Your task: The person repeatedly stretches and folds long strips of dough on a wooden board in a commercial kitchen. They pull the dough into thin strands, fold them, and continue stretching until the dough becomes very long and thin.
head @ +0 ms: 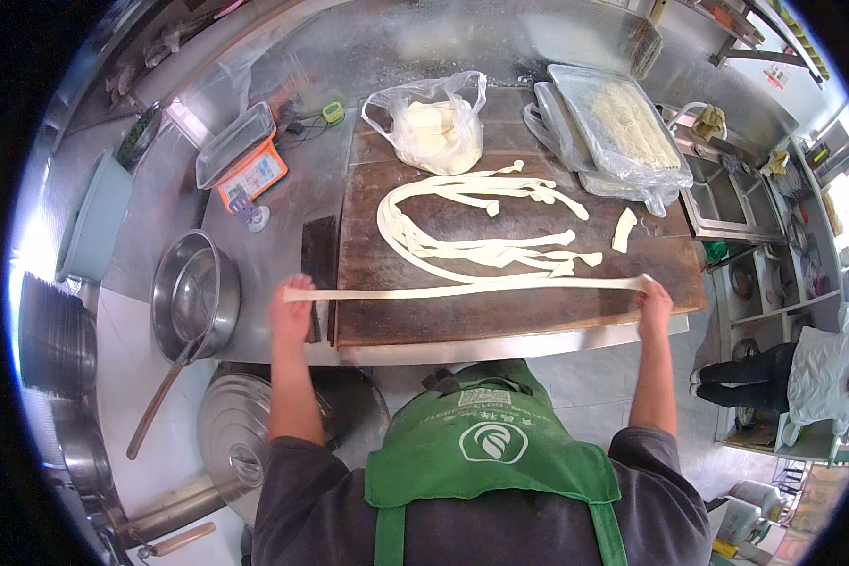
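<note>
A long strip of pale dough (467,289) is stretched nearly straight across the front of a dark wooden board (396,322). My left hand (295,311) grips one end, just past the board's left edge. At the other end, near the board's right side, my right hand (654,304) pinches the dough. Behind the strip, several stretched dough strands (400,226) lie in a C-shaped bundle with their loose ends towards the right. A short dough piece (623,230) rests apart from them. Farther back, a clear plastic bag (442,141) holds more dough.
Plastic-covered trays (622,134) are stacked at the back right. An orange scale (255,173) with a clear tray stands left. A steel pot (230,304) holds a long-handled strainer (163,403). Below is a large metal lid (237,439). Another person (821,375) stands by shelves at right.
</note>
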Demonstrator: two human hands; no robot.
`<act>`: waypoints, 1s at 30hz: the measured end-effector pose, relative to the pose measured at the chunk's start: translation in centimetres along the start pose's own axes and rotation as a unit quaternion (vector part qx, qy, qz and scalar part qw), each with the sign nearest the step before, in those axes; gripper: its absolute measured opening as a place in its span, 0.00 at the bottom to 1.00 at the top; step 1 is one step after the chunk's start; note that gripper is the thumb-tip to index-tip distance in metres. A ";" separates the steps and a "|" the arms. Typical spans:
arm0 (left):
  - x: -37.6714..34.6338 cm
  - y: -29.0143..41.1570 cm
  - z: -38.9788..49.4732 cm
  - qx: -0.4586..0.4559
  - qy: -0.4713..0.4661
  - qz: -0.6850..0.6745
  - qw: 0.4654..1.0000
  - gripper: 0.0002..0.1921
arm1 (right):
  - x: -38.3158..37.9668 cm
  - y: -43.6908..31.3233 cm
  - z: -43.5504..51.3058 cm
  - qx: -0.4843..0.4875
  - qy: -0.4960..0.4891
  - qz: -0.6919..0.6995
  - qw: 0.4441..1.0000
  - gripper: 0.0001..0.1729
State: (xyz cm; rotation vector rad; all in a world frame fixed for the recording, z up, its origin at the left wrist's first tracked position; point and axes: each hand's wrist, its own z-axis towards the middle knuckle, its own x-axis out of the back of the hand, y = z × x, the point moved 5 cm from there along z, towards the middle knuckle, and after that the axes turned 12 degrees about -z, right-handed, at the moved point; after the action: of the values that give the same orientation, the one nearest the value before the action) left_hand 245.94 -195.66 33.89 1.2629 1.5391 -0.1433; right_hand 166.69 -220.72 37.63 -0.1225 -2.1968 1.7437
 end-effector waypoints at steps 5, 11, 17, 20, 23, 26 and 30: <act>-16.0 -15.3 -8.6 -0.086 -0.149 0.258 0.951 0.11 | -20.1 -7.4 -12.6 0.005 -0.202 -0.095 0.975 0.12; -21.4 -25.8 -16.8 -0.045 -0.243 0.328 0.912 0.21 | -30.5 -9.3 -20.4 0.097 -0.302 0.010 0.948 0.14; -22.6 -23.0 -17.5 -0.070 -0.324 0.463 0.822 0.23 | -27.7 -9.6 -20.3 0.172 -0.348 0.066 0.919 0.30; -24.8 -22.7 -19.4 -0.033 -0.344 0.388 0.855 0.26 | -27.9 -7.9 -19.7 0.354 -0.159 -0.206 0.898 0.33; -27.5 -21.0 -21.7 -0.003 -0.376 0.314 0.872 0.26 | -29.7 -4.4 -18.1 0.422 -0.156 -0.259 0.855 0.27; -29.8 -15.5 -21.4 0.014 -0.386 0.204 0.900 0.24 | -28.4 -2.0 -14.7 0.337 -0.180 -0.283 0.880 0.18; -28.0 -0.6 -16.4 -0.083 -0.263 0.115 0.954 0.25 | -16.3 -5.9 -7.6 0.160 -0.197 -0.324 0.911 0.21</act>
State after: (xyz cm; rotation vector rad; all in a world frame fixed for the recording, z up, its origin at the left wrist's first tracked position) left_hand 230.71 -202.63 61.65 1.1444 0.9216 -0.1780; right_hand 185.23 -219.54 41.48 0.9989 -1.8164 1.7736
